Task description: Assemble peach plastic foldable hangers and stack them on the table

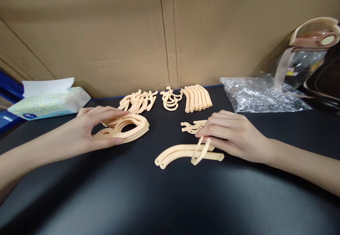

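My left hand (99, 125) rests at the left end of a stack of beige plastic pieces with large round openings (135, 132), thumb in front and fingers behind, closed round it. Between the thumb and fingers of my right hand (231, 134) is a narrow beige plastic loop (201, 153), tilted in the air. Two curved beige plastic arms (175, 155) lie side by side below and behind this loop. Just left of my right fingers are some small beige plastic pieces (189, 127), partly hidden by the hand.
At the back lie a pile of curved beige pieces (139, 101), several beige hooks (170, 98) and a row of beige arms (198, 98). A tissue pack (50, 102) sits left. A clear plastic bag (260, 95) and a bottle (305, 61) stand right, before a cardboard wall (106, 33).
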The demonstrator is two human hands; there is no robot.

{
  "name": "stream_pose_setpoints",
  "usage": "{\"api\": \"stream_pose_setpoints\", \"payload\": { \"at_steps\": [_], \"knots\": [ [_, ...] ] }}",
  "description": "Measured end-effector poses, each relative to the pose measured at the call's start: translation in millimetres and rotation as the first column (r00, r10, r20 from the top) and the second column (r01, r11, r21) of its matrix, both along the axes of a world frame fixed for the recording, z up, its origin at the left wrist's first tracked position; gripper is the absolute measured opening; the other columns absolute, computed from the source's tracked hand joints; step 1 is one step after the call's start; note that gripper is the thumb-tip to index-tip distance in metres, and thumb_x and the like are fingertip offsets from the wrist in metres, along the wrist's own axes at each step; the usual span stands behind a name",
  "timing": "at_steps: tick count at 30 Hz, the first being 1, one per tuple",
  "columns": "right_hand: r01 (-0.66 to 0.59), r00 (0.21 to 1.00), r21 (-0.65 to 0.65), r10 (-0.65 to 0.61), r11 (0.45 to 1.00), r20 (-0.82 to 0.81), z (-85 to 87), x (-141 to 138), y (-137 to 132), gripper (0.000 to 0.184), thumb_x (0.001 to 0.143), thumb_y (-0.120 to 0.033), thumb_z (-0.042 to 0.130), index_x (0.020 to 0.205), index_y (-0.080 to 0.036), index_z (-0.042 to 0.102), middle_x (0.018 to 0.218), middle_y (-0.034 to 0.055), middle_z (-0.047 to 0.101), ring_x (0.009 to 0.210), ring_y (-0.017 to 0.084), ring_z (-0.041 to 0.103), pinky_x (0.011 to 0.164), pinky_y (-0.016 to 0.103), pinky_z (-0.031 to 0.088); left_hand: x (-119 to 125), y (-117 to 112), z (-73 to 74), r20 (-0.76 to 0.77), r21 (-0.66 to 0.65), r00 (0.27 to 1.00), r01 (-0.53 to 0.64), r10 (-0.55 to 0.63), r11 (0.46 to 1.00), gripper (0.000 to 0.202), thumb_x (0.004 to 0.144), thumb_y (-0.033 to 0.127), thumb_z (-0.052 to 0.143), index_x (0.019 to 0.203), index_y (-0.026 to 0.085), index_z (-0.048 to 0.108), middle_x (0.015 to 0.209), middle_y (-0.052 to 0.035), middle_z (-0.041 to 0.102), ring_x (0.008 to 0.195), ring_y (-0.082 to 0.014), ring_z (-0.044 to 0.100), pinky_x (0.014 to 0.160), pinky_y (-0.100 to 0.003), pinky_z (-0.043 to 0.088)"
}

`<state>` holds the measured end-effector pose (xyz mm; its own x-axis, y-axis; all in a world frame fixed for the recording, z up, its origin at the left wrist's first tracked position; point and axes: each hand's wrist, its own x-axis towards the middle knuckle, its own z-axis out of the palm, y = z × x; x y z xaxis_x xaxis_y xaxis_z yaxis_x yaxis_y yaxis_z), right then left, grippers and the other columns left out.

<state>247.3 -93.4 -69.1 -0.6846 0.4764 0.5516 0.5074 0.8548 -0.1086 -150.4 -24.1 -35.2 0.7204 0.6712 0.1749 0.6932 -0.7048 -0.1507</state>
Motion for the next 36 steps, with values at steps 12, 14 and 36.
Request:
{"api": "stream_pose_setpoints", "payload": {
  "at_steps": [12,14,36],
  "knots": [
    [-0.002,1.0,-0.02,0.002,1.0,0.0,0.6,0.3,-0.4,0.016,0.101,-0.021,0.053,0.1,-0.016,0.068,0.086,0.0024,0.07,0.074,0.016,0.055,0.071,0.029,0.04,18.4,-20.4,-1.3,0.128,-0.248,0.951,-0.244,0.282,0.937,0.094,0.076,0.088,0.047,0.144,0.023,0.047,0.129,-0.0077,0.063,0.118,-0.0321,0.052,0.106,-0.042,0.029],
    [-0.003,1.0,-0.022,0.003,1.0,0.0,0.6,0.3,-0.5,0.017,0.101,-0.022,0.053,0.1,-0.016,0.068,0.085,0.0023,0.07,0.074,0.015,0.055,0.071,0.029,0.04,18.2,-20.3,-3.6,0.115,-0.263,0.945,-0.269,0.307,0.927,0.098,0.074,0.09,0.046,0.145,0.023,0.045,0.127,-0.008,0.064,0.116,-0.0332,0.052,0.105,-0.043,0.03],
    [-0.02,1.0,0.02,0.02,1.0,0.019,1.0,1.3,0.6,0.025,0.105,-0.027,0.045,0.099,-0.018,0.068,0.088,0.0028,0.073,0.074,0.015,0.059,0.07,0.029,0.042,20.6,-18.2,1.0,0.139,-0.304,0.945,-0.243,0.296,0.921,0.089,0.074,0.085,0.054,0.139,0.025,0.052,0.127,-0.0053,0.065,0.116,-0.0296,0.056,0.108,-0.04,0.028]
  ]
}}
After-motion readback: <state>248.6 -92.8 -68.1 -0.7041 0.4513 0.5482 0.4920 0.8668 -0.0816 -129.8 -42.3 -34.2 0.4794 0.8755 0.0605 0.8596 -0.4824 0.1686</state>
